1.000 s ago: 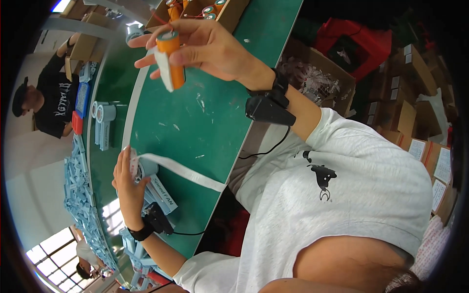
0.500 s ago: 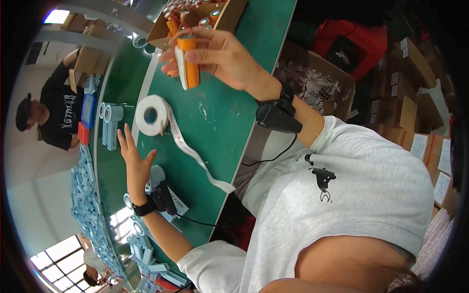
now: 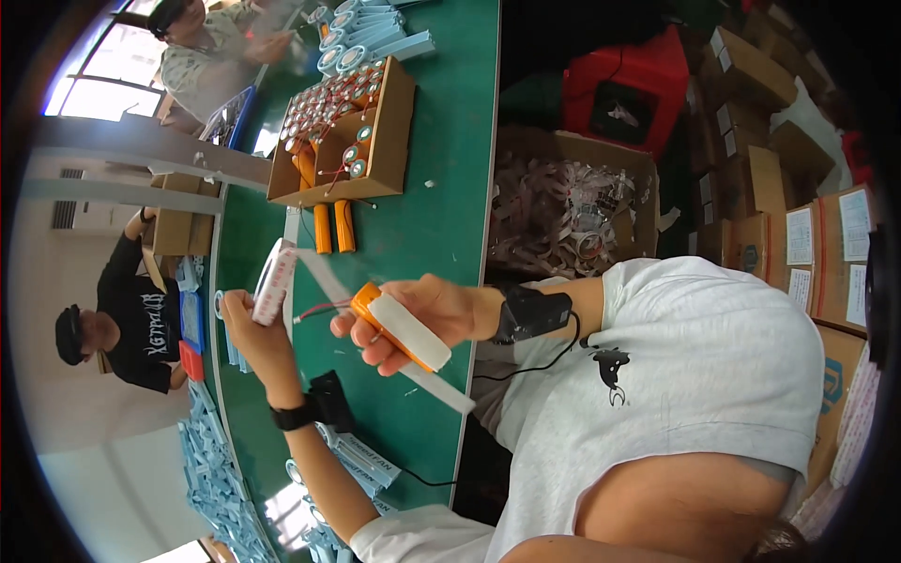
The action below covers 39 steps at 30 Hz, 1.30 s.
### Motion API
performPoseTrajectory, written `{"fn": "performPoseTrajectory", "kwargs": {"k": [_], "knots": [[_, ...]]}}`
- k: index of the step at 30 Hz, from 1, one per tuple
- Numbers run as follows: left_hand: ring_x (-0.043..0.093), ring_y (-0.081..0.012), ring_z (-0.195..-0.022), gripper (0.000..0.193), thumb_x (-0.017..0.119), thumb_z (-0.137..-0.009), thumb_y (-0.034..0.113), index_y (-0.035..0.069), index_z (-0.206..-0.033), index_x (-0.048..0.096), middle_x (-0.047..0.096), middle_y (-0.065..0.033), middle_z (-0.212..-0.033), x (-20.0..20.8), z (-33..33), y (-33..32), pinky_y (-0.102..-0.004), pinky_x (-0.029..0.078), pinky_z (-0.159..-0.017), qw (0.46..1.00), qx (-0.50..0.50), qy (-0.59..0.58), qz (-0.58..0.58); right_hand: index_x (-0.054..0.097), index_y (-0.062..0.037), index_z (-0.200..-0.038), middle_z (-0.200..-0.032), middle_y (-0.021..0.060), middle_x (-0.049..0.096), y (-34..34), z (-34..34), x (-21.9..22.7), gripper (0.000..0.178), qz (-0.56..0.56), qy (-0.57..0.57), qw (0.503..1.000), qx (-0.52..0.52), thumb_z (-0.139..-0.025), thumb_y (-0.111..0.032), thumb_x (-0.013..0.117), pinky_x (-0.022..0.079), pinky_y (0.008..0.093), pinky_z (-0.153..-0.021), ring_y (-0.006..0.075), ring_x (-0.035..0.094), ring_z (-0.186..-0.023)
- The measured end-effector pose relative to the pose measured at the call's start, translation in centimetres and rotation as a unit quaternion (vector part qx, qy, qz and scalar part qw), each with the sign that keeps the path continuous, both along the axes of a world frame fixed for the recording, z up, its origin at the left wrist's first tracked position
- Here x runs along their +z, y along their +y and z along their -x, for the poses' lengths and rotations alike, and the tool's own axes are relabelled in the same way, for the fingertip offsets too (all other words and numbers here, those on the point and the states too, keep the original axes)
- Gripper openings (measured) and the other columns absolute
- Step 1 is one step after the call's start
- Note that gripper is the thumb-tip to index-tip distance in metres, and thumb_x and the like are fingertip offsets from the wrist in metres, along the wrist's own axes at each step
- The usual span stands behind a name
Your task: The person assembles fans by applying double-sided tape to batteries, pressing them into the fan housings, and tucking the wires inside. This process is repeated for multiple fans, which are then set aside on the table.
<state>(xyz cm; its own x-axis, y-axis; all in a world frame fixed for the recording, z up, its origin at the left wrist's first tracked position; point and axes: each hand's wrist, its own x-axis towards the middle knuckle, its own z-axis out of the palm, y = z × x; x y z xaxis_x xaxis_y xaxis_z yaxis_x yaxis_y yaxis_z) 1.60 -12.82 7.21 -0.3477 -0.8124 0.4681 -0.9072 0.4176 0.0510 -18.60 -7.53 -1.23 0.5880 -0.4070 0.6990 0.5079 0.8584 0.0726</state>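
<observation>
My right hand (image 3: 441, 305) is closed around an orange cylindrical battery pack (image 3: 364, 302), held tilted above the green table. A white strip (image 3: 409, 332) lies along the pack's side, and a thin red lead with a small white connector comes out of one end. My left hand (image 3: 255, 342) grips a roll of white tape (image 3: 275, 280) with red print, raised on its edge. From the roll a loose white tape tail (image 3: 446, 391) runs behind the pack and my right fingers toward the table edge near me. Part of the roll is hidden by my left fingers.
A cardboard box (image 3: 389, 131) of battery packs stands on the table (image 3: 450, 141), with two orange packs (image 3: 344, 227) beside it. Light-blue fan bodies (image 3: 361, 462) lie near my left forearm. A scrap carton (image 3: 572, 202) and red bin (image 3: 624, 89) stand off the table. Two co-workers are across.
My left hand, open before, has closed on the tape roll and lifted it off the table. My right hand has brought the battery pack closer to my left hand. The view has shifted.
</observation>
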Motion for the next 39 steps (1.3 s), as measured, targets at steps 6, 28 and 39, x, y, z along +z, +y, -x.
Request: {"fn": "performPoseTrajectory", "kwargs": {"k": [6, 28, 39], "knots": [[0.045, -0.0344, -0.098, 0.067, 0.069, -0.053, -0.003, 0.003, -0.113, 0.041, 0.046, -0.0174, -0.106, -3.3, 1.2, 5.5, -0.0375, 0.039, -0.082, 0.970, -0.030, -0.021, -0.242, 0.026, 0.0044, -0.120, -0.111, 0.0132, 0.053, 1.3, -0.6, 0.6, 0.051, -0.069, -0.087, 0.990, 0.089, -0.086, -0.021, 0.054, 0.042, 0.0403, -0.092, 0.0270, 0.054, -0.104], [0.036, -0.0347, -0.114, 0.031, 0.067, -0.069, 0.013, 0.004, -0.098, 0.059, 0.045, -0.0133, -0.121, -0.8, -2.9, 17.3, -0.0425, 0.029, -0.094, 0.979, 0.121, 0.041, -0.157, 0.056, -0.0014, -0.087, -0.088, 0.0033, 0.057, -0.7, -0.9, 4.7, 0.026, 0.401, 0.371, 0.727, -0.416, -0.065, 0.000, 0.070, 0.047, 0.0280, -0.078, 0.0119, 0.056, -0.081], [0.033, -0.0329, -0.120, 0.019, 0.066, -0.067, 0.005, 0.004, -0.084, 0.058, 0.048, -0.0073, -0.117, -4.7, -2.2, 18.1, -0.0437, 0.028, -0.096, 0.987, 0.121, 0.005, -0.105, 0.053, 0.0007, -0.080, -0.076, 0.0075, 0.056, 1.1, -4.9, 5.4, 0.021, 0.566, 0.382, 0.557, -0.472, -0.063, 0.001, 0.065, 0.046, 0.0273, -0.066, 0.0166, 0.056, -0.067]]}}
